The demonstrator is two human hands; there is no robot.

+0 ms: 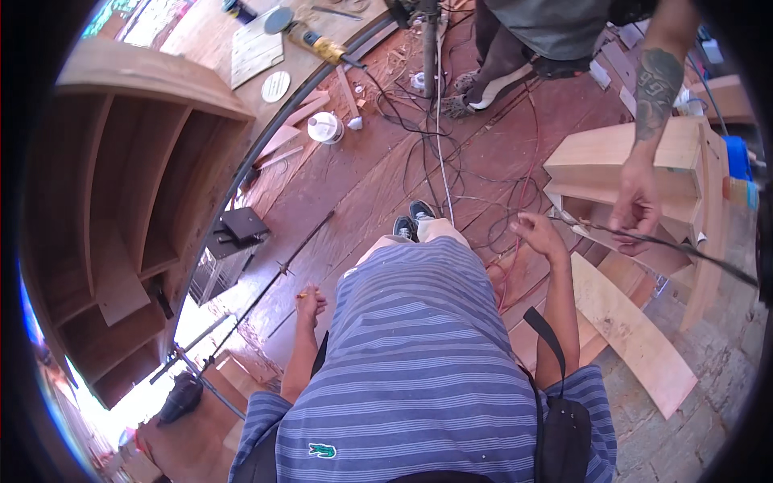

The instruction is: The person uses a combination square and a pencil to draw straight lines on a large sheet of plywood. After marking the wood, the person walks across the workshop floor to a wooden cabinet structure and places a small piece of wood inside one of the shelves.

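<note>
On floor: white tub [325,126], lid on, contents hidden; L hand [309,303] w/ pencil [302,295].

We see a blue shirt [419,354] with thin grey stripes (a small green emblem low down), reddish-brown floorboards [362,177], a pale wooden plank [636,330], black shoes [412,219].

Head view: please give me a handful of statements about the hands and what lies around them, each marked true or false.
1. The left hand holds a small pencil-like stick. True.
2. The right hand rests on the white tub. False: the white tub stands far off on the floor; the hand is by a dark cable.
3. Another person's hand is at that cable too. True.
4. The wooden shelf unit stands on the person's right. False: it is on their left.
</note>
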